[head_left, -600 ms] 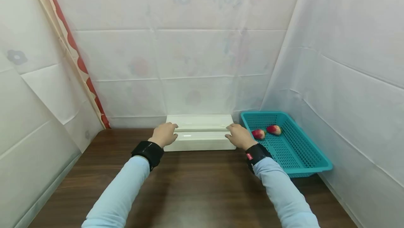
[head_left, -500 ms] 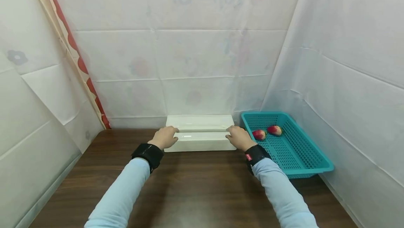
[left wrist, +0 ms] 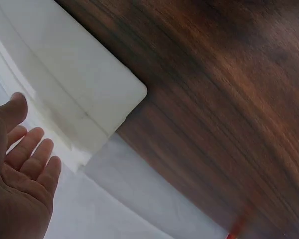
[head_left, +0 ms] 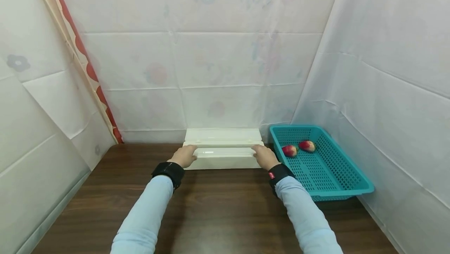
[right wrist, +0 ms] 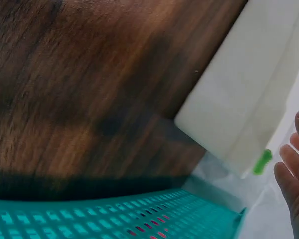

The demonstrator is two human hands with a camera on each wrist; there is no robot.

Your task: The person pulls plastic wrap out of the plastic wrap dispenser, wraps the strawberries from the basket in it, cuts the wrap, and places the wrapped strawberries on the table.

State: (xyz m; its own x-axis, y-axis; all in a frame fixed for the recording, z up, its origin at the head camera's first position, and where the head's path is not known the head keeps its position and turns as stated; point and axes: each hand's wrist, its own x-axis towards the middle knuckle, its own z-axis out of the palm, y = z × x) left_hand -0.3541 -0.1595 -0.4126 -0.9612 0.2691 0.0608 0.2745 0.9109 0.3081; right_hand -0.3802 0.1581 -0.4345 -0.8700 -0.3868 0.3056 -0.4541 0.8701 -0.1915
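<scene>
A white rectangular lidded box stands at the back of the dark wooden table. My left hand is at its left end and my right hand at its right end. In the left wrist view the left hand is open with straight, relaxed fingers just beside the box's corner. In the right wrist view the fingers of the right hand are also straight, beside the box and a small green tab. Neither hand holds anything.
A teal mesh basket sits right of the box, with two red-and-pale fruits at its far end. White sheeting walls the table on the left, back and right. A red-edged curtain strip hangs at the back left.
Both hands have slid slightly back toward me, from the top of the box's lid to its front corners. The box and basket have not moved.
</scene>
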